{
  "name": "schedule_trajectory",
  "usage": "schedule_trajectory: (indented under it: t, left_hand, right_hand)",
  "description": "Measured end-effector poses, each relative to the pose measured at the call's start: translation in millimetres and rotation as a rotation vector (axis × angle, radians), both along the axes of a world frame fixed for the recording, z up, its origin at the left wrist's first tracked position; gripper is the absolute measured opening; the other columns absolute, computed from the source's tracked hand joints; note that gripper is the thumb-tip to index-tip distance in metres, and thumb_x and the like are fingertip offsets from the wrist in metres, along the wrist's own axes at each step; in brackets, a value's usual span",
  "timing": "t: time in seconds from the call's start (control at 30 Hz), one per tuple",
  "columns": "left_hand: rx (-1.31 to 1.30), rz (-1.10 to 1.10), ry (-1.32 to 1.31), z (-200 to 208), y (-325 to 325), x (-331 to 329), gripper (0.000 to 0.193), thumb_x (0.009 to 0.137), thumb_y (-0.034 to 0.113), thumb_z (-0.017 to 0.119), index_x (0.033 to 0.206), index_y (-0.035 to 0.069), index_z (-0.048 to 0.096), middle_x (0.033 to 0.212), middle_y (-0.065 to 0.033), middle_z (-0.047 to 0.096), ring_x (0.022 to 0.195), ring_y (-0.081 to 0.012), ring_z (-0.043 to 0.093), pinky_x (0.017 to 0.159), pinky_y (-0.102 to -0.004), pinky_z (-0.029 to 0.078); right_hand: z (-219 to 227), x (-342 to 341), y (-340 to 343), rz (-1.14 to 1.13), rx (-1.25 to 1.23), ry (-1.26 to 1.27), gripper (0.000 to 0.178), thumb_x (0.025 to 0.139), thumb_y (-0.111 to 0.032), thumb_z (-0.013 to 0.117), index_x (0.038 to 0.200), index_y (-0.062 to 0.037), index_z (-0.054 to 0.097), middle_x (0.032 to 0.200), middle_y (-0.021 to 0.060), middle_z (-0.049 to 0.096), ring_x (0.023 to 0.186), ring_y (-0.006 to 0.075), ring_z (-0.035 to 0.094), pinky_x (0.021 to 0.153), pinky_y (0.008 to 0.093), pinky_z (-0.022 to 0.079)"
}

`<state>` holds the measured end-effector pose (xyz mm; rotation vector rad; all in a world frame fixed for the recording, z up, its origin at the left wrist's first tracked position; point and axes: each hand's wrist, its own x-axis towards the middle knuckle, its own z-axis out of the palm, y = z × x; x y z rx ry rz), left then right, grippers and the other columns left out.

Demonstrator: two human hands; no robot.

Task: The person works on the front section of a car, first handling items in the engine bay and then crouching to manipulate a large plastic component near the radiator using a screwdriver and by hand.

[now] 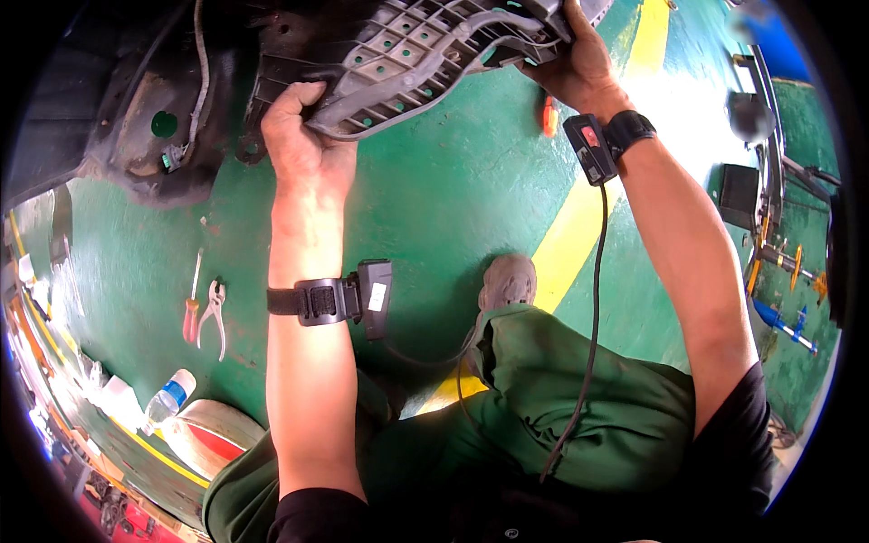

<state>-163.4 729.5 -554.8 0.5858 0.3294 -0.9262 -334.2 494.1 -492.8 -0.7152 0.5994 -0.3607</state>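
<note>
The left hand [306, 140] grips the near left end of a ribbed grey panel [425, 65] above the green floor [434, 190], beside dark bodywork [104, 118], while the right hand [587, 77] clasps its right end; this looks like positioning the panel, so a steady two-handed shift seems called for; the white label [377, 297] on the left wrist device [375, 273] is too small to read

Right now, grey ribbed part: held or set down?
Grey ribbed part held: left hand and right hand at its edges, floor showing through.
</note>
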Motion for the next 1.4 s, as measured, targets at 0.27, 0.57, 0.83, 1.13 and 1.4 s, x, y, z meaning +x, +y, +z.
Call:
schedule_trajectory:
  t: [0.27, 0.57, 0.83, 1.13, 1.4]
  left_hand:
    - [0.008, 0.005, -0.059, 5.9, 1.6, 0.2, 0.019, 0.083, 0.007, 0.054, 0.097, -0.004, 0.059, 0.105, -0.0179, 0.065, 0.104, -0.0326, 0.062, 0.1, -0.053, 0.044]
    - [0.039, -0.001, 0.048, 11.2, -1.2, -13.7, 0.032, 0.082, 0.008, 0.052, 0.109, -0.009, 0.056, 0.113, -0.0211, 0.063, 0.108, -0.035, 0.061, 0.1, -0.0514, 0.045]
    - [0.083, -0.038, 0.049, 9.8, 4.0, 9.4, 0.029, 0.081, 0.006, 0.056, 0.107, -0.005, 0.058, 0.113, -0.0182, 0.064, 0.108, -0.0326, 0.061, 0.1, -0.0529, 0.045]
    - [0.068, -0.058, 0.085, 28.2, 2.8, -7.0, 0.019, 0.083, 0.008, 0.055, 0.099, -0.002, 0.061, 0.098, -0.0133, 0.068, 0.089, -0.0267, 0.065, 0.079, -0.0405, 0.049]
    - [0.023, -0.211, 0.061, 7.3, 19.3, -13.6, 0.03, 0.085, 0.012, 0.053, 0.111, -0.002, 0.059, 0.111, -0.0143, 0.066, 0.104, -0.0282, 0.062, 0.088, -0.0434, 0.048]
  right_hand:
    - [-5.5, -3.2, -6.0, 0.011, -0.051, 0.017, 0.061, 0.096, -0.055, 0.046, 0.129, -0.0041, 0.055, 0.121, 0.0102, 0.064, 0.106, 0.0242, 0.062, 0.095, 0.0376, 0.049]
    - [-14.3, -12.1, -14.1, 0.008, 0.017, 0.02, 0.061, 0.094, -0.055, 0.049, 0.129, -0.0053, 0.055, 0.123, 0.0114, 0.063, 0.11, 0.0259, 0.061, 0.099, 0.0392, 0.048]
    - [-15.2, 0.0, -11.6, -0.055, 0.026, 0.025, 0.051, 0.097, -0.05, 0.048, 0.119, -0.0065, 0.06, 0.112, 0.0107, 0.068, 0.099, 0.0237, 0.066, 0.091, 0.0398, 0.052]
    - [-12.8, -12.5, -16.9, -0.054, 0.049, -0.026, 0.038, 0.096, -0.043, 0.054, 0.103, -0.0067, 0.062, 0.098, 0.01, 0.07, 0.084, 0.0255, 0.069, 0.082, 0.0379, 0.057]
    - [-19.3, -28.3, -14.7, -0.142, 0.007, 0.158, 0.031, 0.094, -0.041, 0.06, 0.092, -0.0111, 0.064, 0.086, 0.0037, 0.068, 0.077, 0.018, 0.063, 0.072, 0.0331, 0.053]
